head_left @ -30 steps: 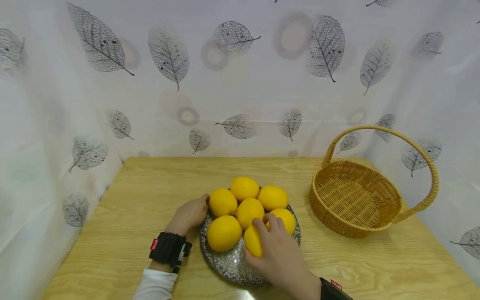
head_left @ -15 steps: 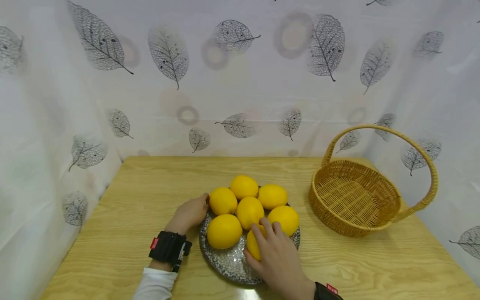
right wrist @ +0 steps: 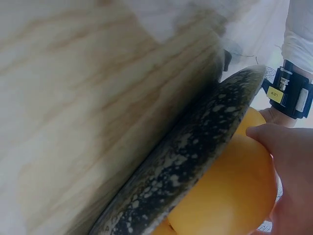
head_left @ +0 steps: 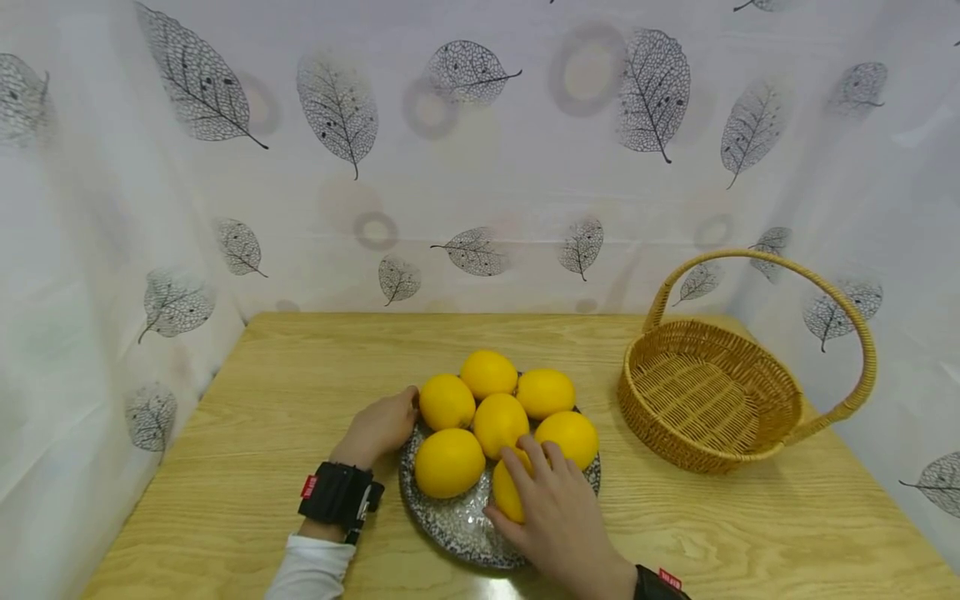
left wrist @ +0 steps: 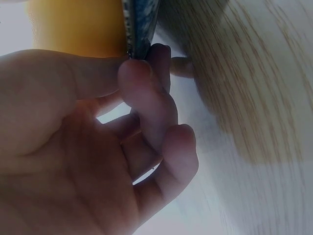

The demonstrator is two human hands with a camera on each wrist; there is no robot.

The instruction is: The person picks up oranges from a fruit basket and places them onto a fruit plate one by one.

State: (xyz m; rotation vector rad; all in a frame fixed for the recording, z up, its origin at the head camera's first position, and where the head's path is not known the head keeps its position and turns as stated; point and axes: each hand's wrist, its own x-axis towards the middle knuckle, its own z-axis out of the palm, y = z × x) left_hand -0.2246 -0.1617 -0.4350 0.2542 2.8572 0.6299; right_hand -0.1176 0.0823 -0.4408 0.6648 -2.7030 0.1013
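Note:
Several yellow lemons point(head_left: 450, 463) sit on a speckled dark grey and white plate point(head_left: 465, 533) in the head view. My left hand point(head_left: 381, 429) holds the plate's left rim. In the left wrist view its thumb and fingers point(left wrist: 146, 88) pinch the edge of the plate point(left wrist: 142, 24), beside an out-of-focus lemon point(left wrist: 78, 29). On the near right part of the plate, my right hand point(head_left: 558, 517) grips one lemon point(head_left: 507, 493), thumb on the near side and fingers spread over its top. The right wrist view shows this lemon point(right wrist: 227, 188) close against the plate's rim.
To the right of the plate stands a round wicker basket point(head_left: 712, 400) with a tall arched handle and nothing in it. Both rest on a light wooden table point(head_left: 315, 358). A white curtain point(head_left: 480, 183) with leaf prints hangs behind and at both sides.
My right hand and its lemon have shifted slightly towards the near side of the plate, uncovering more of the lemon at the right. The left hand and basket stay put.

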